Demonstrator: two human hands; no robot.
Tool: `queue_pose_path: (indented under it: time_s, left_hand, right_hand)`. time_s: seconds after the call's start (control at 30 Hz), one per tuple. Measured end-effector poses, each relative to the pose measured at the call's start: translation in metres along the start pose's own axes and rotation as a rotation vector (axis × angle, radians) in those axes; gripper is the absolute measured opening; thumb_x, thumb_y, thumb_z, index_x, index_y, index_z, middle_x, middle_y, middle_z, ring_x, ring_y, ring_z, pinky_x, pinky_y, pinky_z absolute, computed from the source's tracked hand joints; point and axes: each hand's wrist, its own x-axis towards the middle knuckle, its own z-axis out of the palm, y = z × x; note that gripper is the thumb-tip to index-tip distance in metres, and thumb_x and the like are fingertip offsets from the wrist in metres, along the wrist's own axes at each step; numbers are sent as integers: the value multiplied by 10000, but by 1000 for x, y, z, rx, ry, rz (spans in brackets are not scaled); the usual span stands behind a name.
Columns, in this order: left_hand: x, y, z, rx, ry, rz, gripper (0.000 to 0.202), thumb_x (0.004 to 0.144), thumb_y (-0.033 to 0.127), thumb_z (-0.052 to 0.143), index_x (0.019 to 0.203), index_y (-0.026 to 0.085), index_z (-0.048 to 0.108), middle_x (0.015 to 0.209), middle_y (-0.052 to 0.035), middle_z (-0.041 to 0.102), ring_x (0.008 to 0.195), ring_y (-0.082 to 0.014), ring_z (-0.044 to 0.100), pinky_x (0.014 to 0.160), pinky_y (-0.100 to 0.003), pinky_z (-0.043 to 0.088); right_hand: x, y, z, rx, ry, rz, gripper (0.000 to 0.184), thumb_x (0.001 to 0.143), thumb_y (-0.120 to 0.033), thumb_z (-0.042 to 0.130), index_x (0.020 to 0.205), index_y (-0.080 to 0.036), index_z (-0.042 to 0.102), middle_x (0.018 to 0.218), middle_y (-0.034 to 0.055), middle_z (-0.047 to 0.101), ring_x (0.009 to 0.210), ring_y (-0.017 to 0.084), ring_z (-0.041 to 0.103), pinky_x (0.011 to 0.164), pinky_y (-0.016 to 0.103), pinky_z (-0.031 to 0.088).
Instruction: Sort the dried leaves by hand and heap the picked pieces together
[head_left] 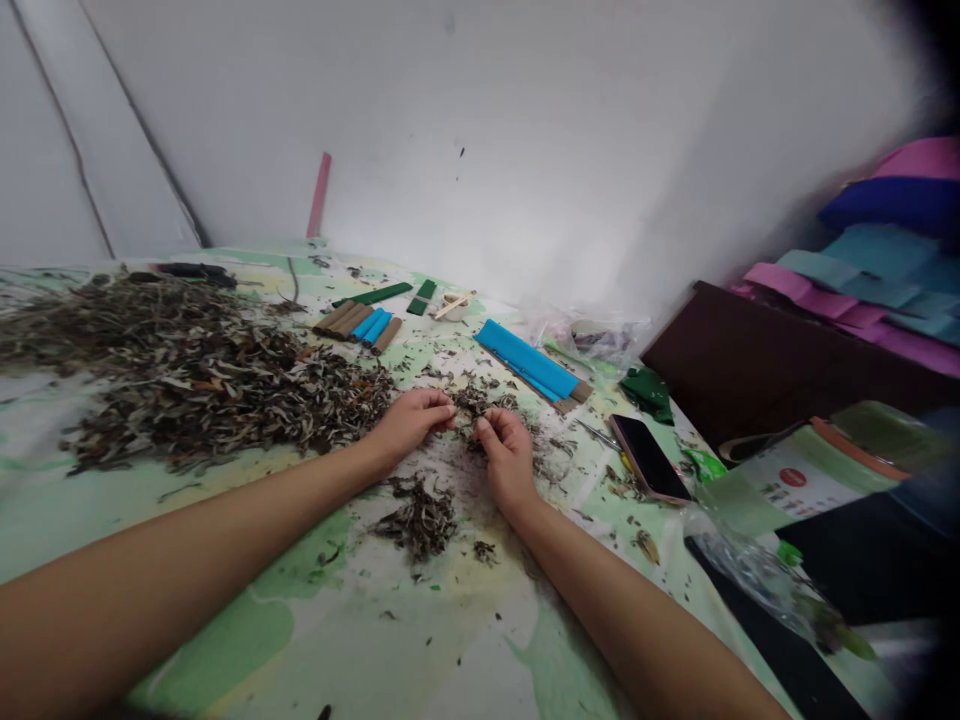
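My left hand [417, 424] and my right hand [510, 460] face each other over the table, a small gap between their fingertips. Both are closed in a pinch on bits of dried leaves, though the pieces are small and partly hidden by the fingers. Just beyond the fingertips, a loose scatter of crumbled leaves [474, 398] lies on the cloth. Between my forearms sits a small heap of dried leaves [418, 518]. A large pile of dried leaves [247, 385] spreads out to the left of my left hand.
Brown and blue rolls [367, 325] lie behind the pile. A blue sheet [529, 360] rests on brown strips at centre right. Scissors [598, 432] and a phone [649, 457] are right of my right hand. A plastic bag [757, 560] and a pale green container [802, 480] stand farther right.
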Motion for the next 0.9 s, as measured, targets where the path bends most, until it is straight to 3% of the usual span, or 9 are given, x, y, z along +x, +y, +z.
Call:
queue_pose_path:
  time_s: [0.23, 0.37, 0.5, 0.67, 0.9]
  left_hand:
    - [2, -5, 0, 168, -28, 88, 244, 683, 379, 569, 711, 141, 613, 629, 0, 579, 581, -134, 485, 551, -243, 349]
    - [1, -5, 1, 326, -41, 151, 261, 692, 376, 566, 776, 141, 639, 743, -39, 638, 695, -174, 550, 622, -271, 397]
    - [0, -4, 0, 420, -25, 202, 221, 729, 347, 546, 766, 151, 641, 739, -36, 648, 694, -170, 552, 624, -269, 395]
    - [0, -2, -1, 435, -28, 239, 184, 732, 308, 532, 728, 153, 631, 695, -24, 628, 662, -159, 536, 608, -256, 384]
    - [1, -4, 0, 300, -26, 172, 211, 696, 346, 540, 692, 148, 612, 652, -7, 597, 625, -152, 515, 587, -250, 375]
  right_hand:
    - [2, 4, 1, -41, -54, 35, 123, 747, -303, 507, 706, -189, 526, 615, -23, 504, 585, 131, 443, 574, 249, 364]
    - [2, 4, 1, -150, -54, 24, 117, 744, -278, 505, 689, -182, 542, 610, -15, 524, 578, 131, 449, 562, 246, 358]
    - [1, 2, 1, -295, -69, -31, 138, 760, -260, 501, 698, -176, 591, 622, -2, 568, 595, 136, 474, 574, 247, 362]
    - [0, 3, 1, -339, -81, -34, 136, 757, -236, 499, 703, -174, 608, 632, 2, 588, 600, 142, 490, 586, 252, 365]
    - [0, 1, 1, -344, -77, -46, 135, 762, -247, 486, 690, -183, 581, 621, -4, 568, 596, 146, 486, 582, 252, 356]
